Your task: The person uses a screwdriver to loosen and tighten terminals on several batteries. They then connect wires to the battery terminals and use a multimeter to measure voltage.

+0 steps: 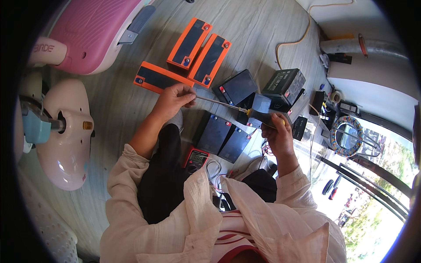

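The fingers of the left hand [177, 97] pinch the thin shaft of a screwdriver [241, 109] close to its tip — the very end is hidden by them. The fingers of the right hand [279, 133] are closed around the rear of its dark handle. So the screwdriver is stretched between the 2 hands, slightly tilted, over a dark battery [237, 87]. Toward the person's legs stand 2 other dark batteries, 1 on the left [214, 133] and 1 on the right [235, 144]; a red multimeter [195, 160] lies near them. Beyond the left hand there are 3 orange-edged batteries [189, 44] on the grey floor [250, 39]. Farther to the left — a pink vehicle body [92, 35].
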A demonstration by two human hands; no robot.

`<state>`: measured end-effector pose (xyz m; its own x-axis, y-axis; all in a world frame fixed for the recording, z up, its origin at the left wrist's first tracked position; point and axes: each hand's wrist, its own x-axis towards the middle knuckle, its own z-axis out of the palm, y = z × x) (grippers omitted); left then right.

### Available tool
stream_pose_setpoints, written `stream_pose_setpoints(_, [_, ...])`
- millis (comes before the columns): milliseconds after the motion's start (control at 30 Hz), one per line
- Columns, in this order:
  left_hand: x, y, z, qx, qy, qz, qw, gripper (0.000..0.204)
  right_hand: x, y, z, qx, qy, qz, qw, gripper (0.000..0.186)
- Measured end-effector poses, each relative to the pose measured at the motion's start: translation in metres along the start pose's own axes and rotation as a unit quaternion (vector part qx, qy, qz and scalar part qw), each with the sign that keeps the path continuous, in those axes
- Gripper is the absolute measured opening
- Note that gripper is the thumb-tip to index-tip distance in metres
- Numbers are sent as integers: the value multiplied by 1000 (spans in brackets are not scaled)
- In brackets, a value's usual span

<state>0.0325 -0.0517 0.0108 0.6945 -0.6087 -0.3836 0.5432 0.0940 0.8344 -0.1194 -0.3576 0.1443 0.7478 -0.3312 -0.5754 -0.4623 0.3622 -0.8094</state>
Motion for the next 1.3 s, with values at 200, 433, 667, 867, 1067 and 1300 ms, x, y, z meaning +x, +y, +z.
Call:
stream_pose_setpoints(200, [3, 4, 8, 52, 8, 6, 999, 12, -5, -2, -1, 12, 12, -5, 1000, 26])
stream_pose_setpoints(433, [3, 17, 31, 43, 22, 33, 998, 15, -12, -3, -15, 38, 35, 4, 999, 26])
stream_pose_setpoints(667, [6, 28, 44, 24, -30, 53, 998, 18, -17, -1, -34, 63, 41, 3, 997, 22])
stream_pose_setpoints(867, [9, 32, 56, 25, -55, 56, 997, 20, -22, -1, -50, 71, 47, 4, 996, 21])
stream_pose_setpoints(1067, [9, 39, 69, 43, -105, 69, 991, 23, -29, -1, -67, 96, 66, 8, 993, 21])
stream_pose_setpoints(1300, [15, 46, 92, 51, -122, 89, 987, 21, -36, -1, -87, 129, 62, 14, 990, 21])
